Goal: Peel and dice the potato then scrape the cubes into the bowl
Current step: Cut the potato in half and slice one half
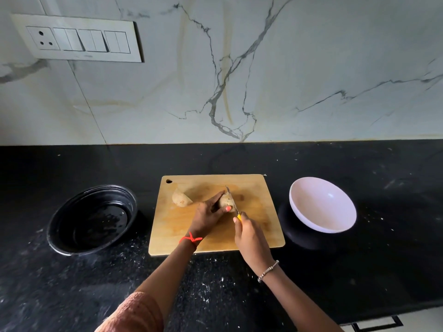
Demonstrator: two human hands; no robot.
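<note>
A wooden cutting board [259, 226] lies on the black counter. One potato piece [181, 199] rests alone at the board's upper left. My left hand [207, 215] holds a second potato piece [226, 201] down near the board's middle, fingers curled over it. My right hand [248, 238] grips a yellow-handled knife [232, 200]; its blade stands against the right side of the held piece. A white bowl [322, 204], tilted and with nothing in it, sits right of the board.
A black round container [92, 219] stands left of the board. The marble wall rises behind the counter, with a switch panel [76, 39] at upper left. White specks dot the counter near its front edge. A drawer handle [378, 324] shows at the bottom right.
</note>
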